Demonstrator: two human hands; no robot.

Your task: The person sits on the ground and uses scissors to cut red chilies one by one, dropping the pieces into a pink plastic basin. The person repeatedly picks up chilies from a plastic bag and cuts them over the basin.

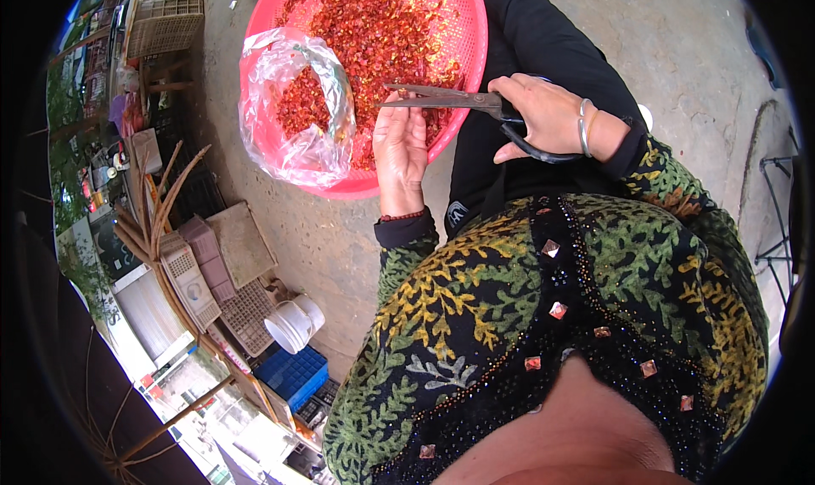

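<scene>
My right hand (547, 112) grips black-handled scissors (474, 101), blades slightly apart and pointing left. The blade tips lie at the fingertips of my left hand (401, 135), where a small piece of dried red chili (402, 94) seems to be pinched. Below and beyond my hands is a round pink plastic basket (474, 33), which holds many cut dried red chili pieces (375, 33) with yellow seeds. Inside the basket's near left part stands an open clear plastic bag (255, 122), with more cut chili in it.
The basket's near right rim is beside my black-trousered leg (541, 20). On the concrete floor (305, 237) to the left stand a white bucket (293, 326), a blue crate (293, 377) and several plastic crates (245, 316). A black metal frame (773, 211) stands at the far right.
</scene>
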